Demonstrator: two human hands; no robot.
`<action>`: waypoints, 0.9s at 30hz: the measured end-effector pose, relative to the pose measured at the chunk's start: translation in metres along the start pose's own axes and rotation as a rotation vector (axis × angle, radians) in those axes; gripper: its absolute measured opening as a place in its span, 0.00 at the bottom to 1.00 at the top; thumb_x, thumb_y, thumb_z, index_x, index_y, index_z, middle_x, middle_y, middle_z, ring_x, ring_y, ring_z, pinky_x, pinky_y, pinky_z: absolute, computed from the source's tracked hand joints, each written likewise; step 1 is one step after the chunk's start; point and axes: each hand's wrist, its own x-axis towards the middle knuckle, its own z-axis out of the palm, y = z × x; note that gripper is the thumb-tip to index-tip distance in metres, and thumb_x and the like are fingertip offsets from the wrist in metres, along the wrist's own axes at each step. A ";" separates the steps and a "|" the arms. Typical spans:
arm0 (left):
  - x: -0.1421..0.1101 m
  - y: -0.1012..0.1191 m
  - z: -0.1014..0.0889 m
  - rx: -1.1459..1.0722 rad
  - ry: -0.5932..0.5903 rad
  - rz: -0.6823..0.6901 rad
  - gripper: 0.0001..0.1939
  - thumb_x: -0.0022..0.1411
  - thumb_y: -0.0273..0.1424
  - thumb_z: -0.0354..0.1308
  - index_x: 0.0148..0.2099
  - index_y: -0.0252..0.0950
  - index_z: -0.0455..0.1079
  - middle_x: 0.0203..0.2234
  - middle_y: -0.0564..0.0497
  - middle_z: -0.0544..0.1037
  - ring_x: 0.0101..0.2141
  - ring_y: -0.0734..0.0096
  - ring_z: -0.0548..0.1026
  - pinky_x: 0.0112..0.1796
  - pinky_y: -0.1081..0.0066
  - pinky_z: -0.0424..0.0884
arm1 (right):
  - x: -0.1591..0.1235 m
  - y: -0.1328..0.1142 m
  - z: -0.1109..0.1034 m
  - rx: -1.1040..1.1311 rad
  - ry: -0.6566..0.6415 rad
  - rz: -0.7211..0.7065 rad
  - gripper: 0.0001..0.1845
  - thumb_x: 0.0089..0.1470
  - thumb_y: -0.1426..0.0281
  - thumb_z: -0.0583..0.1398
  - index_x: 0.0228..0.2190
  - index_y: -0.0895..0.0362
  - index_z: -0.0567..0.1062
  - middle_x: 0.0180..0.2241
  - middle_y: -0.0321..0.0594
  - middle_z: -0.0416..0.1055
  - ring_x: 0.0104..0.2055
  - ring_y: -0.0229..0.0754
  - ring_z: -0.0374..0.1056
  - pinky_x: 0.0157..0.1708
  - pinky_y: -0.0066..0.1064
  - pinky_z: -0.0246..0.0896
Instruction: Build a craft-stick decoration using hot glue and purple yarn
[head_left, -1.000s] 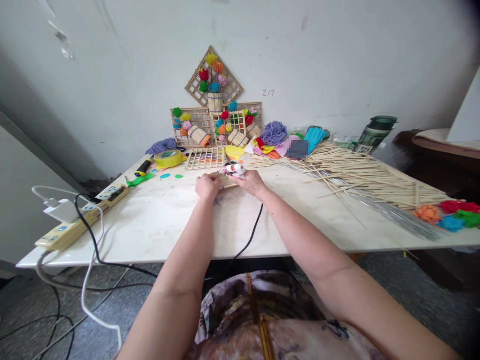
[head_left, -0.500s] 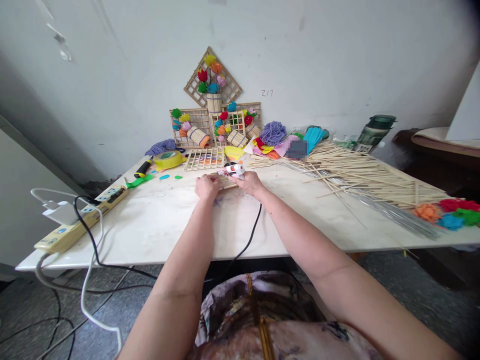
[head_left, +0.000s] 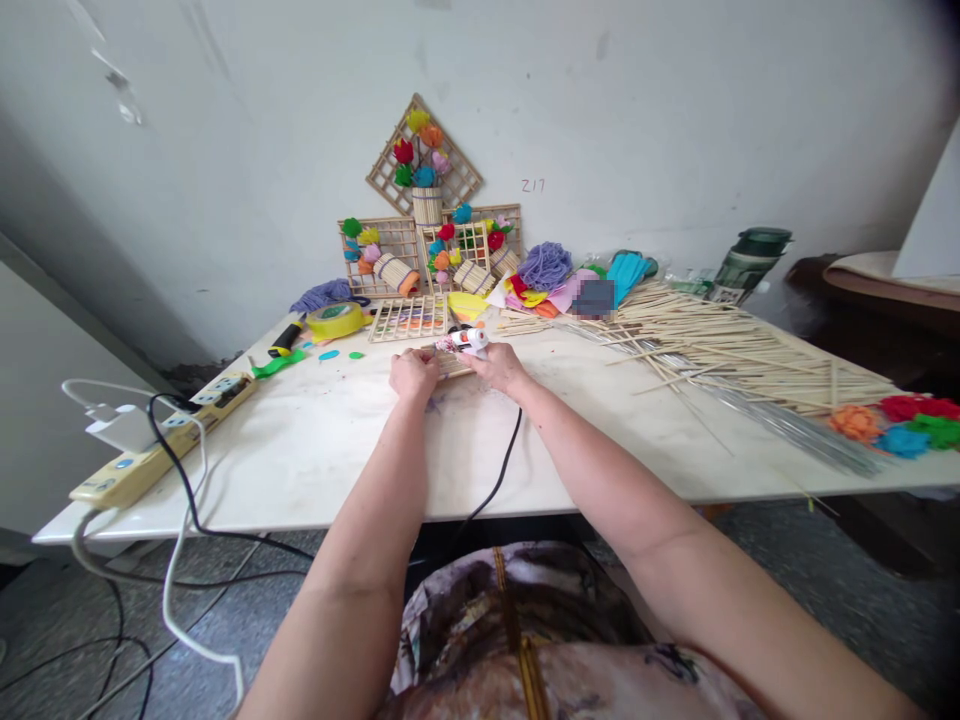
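Note:
My right hand (head_left: 501,367) is closed round a white hot glue gun (head_left: 471,340) with a patterned front part, its nozzle pointing left. Directly below the nozzle lies a small piece made of wooden sticks (head_left: 454,370), partly hidden by both hands. My left hand (head_left: 415,374) has its fingers closed on the left end of this piece, close to the glue gun's tip. A black cord (head_left: 504,470) hangs from the gun over the table's front edge. Just behind the hands rests a flat lattice of sticks (head_left: 409,318).
Stick lattices with felt flowers (head_left: 424,150) lean on the wall. Wooden sticks (head_left: 735,350), metal wires (head_left: 780,425) and felt flowers (head_left: 855,424) cover the right side. At left are yellow tape (head_left: 335,320), a utility knife (head_left: 286,338) and a power strip (head_left: 127,475) with cables.
The hands, glue gun and stick piece hold almost the same position. Only a very slight shift of the whole view shows.

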 end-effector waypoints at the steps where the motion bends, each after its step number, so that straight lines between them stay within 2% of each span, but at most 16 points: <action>1: 0.000 0.000 0.000 -0.001 0.001 0.000 0.13 0.53 0.36 0.55 0.39 0.40 0.75 0.38 0.43 0.76 0.46 0.57 0.70 0.42 0.65 0.66 | 0.000 -0.001 -0.001 -0.008 0.001 0.004 0.21 0.52 0.53 0.57 0.33 0.58 0.79 0.32 0.44 0.77 0.39 0.44 0.72 0.35 0.26 0.59; 15: 0.000 -0.001 -0.001 0.005 -0.015 -0.022 0.13 0.51 0.34 0.55 0.39 0.40 0.75 0.38 0.43 0.76 0.45 0.58 0.72 0.41 0.66 0.67 | 0.001 0.002 -0.007 -0.065 0.032 0.004 0.20 0.52 0.55 0.57 0.37 0.56 0.79 0.35 0.44 0.77 0.41 0.45 0.72 0.36 0.27 0.59; 20: 0.002 -0.002 0.000 0.017 -0.025 -0.023 0.13 0.51 0.35 0.55 0.39 0.40 0.75 0.38 0.44 0.77 0.45 0.58 0.72 0.41 0.67 0.67 | 0.001 0.004 -0.007 -0.040 0.037 0.006 0.18 0.52 0.57 0.58 0.35 0.57 0.79 0.33 0.43 0.77 0.39 0.44 0.72 0.35 0.26 0.59; 27: 0.006 -0.005 0.002 0.032 -0.062 -0.028 0.14 0.51 0.35 0.55 0.39 0.40 0.75 0.38 0.43 0.77 0.44 0.58 0.72 0.39 0.68 0.67 | -0.001 0.001 -0.005 -0.038 0.034 -0.004 0.20 0.51 0.54 0.59 0.34 0.57 0.79 0.33 0.44 0.77 0.40 0.45 0.72 0.35 0.26 0.59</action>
